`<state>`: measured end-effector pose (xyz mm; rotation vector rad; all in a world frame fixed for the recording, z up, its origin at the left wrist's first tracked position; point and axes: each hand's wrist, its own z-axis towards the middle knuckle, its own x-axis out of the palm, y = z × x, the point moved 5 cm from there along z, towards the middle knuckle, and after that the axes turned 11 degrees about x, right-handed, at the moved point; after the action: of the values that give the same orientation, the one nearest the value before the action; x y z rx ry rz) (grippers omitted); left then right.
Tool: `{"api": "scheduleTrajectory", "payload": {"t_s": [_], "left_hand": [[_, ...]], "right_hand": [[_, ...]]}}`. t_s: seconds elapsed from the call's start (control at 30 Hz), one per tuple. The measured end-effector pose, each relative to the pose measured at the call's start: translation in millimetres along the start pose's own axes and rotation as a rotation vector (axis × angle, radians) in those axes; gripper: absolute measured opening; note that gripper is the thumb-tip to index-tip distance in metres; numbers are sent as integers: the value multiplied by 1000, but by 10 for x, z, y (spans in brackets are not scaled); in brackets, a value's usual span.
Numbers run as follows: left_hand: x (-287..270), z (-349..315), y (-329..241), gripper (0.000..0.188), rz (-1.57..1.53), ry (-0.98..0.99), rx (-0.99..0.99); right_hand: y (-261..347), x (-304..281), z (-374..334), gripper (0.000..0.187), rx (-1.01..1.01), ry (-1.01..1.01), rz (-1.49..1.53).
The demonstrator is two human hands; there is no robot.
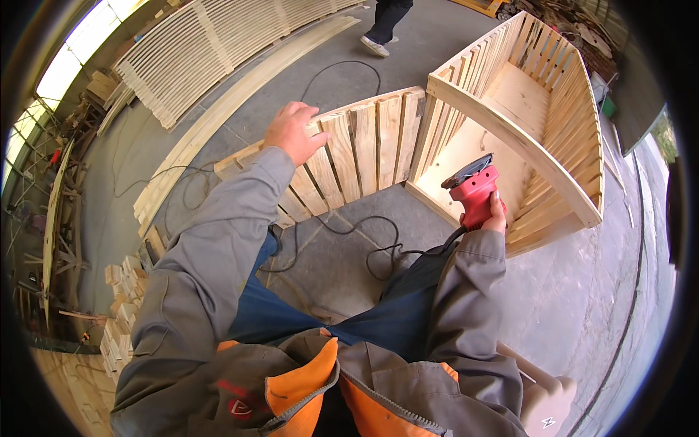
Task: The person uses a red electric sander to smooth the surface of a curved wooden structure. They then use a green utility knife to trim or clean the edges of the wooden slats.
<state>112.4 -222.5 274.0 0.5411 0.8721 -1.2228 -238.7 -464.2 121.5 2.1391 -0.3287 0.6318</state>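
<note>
My right hand [496,216] is wrapped round a red handheld sander [477,195], raised with its dark sanding pad tilted up and away from me. A black cord [437,250] runs from the tool down toward the floor. With thumb on the near side and fingers over the far side, my left hand [295,132] grips the top edge of a slatted wooden panel [362,149]. That panel stands on edge before me, its right end next to a large slatted wooden crate [510,135]. The sander is in front of the crate's open side, apart from the panel.
Long boards [240,95] lie on the floor at the left, beside a large slatted stack [196,54]. Cord loops [357,226] cross the concrete floor. Small wood blocks [124,313] are piled at my left. Another person's legs [386,25] stand at the back.
</note>
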Motion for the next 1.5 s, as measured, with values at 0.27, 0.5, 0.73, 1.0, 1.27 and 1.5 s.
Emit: {"api": "scheduleTrajectory", "payload": {"t_s": [0.27, 0.5, 0.73, 1.0, 1.27, 1.5], "left_hand": [[723, 606, -110, 33, 118, 211, -32], [874, 635, -133, 14, 298, 238, 58], [942, 666, -119, 12, 342, 143, 82], [959, 680, -47, 10, 378, 124, 90], [1011, 726, -31, 12, 322, 80, 52], [790, 811, 414, 16, 136, -71, -114]], "right_hand": [[27, -50, -8, 47, -5, 25, -26], [72, -120, -4, 44, 10, 46, -86], [163, -166, -85, 47, -8, -7, -107], [162, -192, -100, 48, -18, -9, -112], [199, -207, -96, 46, -23, -1, -100], [237, -227, -136, 47, -19, -10, -123]]}}
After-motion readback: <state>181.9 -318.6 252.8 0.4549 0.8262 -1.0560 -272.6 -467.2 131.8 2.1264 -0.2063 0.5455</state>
